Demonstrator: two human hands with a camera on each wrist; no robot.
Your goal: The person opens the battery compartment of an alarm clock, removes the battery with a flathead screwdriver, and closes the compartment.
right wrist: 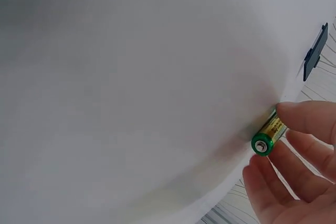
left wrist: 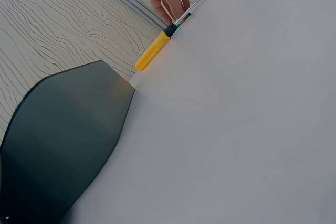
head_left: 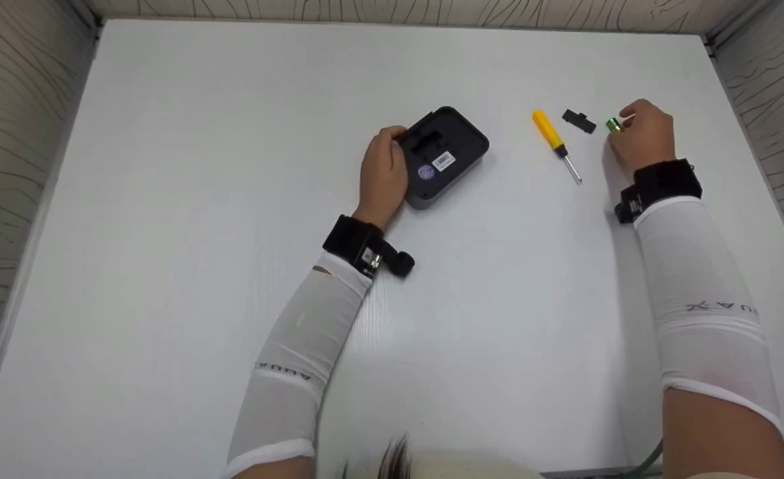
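My left hand (head_left: pixel 384 171) grips the left edge of a black box-shaped device (head_left: pixel 462 136), its underside facing up with an open battery recess, a white barcode label and a round purple sticker. In the left wrist view the device's dark side (left wrist: pixel 68 124) fills the lower left. At the right, my right hand (head_left: pixel 646 136) pinches a green and gold battery (right wrist: pixel 271 131) by thumb and fingers, close over the white table. The battery's metal tip faces the right wrist camera; its far end is hidden by the thumb.
Between the hands lie a yellow-handled screwdriver (head_left: pixel 550 133) and a small black battery cover (head_left: pixel 579 121), the cover just left of the right hand. Patterned panels (head_left: pixel 392 12) border the white table (head_left: pixel 199 166) at the back and both sides.
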